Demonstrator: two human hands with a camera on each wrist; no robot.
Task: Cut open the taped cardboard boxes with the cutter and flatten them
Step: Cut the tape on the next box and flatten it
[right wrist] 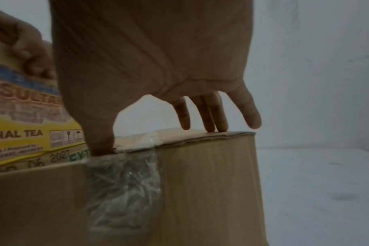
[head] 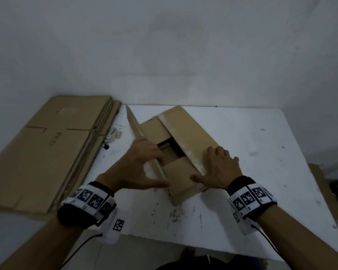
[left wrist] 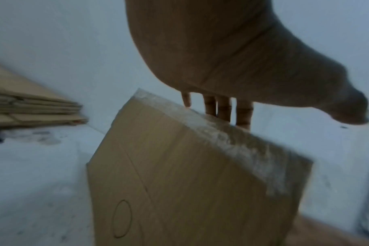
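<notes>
Box [head: 180, 151] lies directly ahead, long axis slanting far-left to near-right — left hand [head: 140, 164] grips the raised left flap [head: 137, 125]; right hand [head: 218, 168] presses flat, fingers spread, on the right flap [head: 185, 123].

Plain brown cardboard box [head: 185, 129] with shiny clear tape [right wrist: 124, 186], and one flap's [right wrist: 21, 126] got a yellow print with reddish and black lettering. White table [head: 261, 152], grubby dark smudges. Black wristbands [head: 250, 199] with white-and-black square marker tags. Brown flattened stack [head: 47, 145].
</notes>
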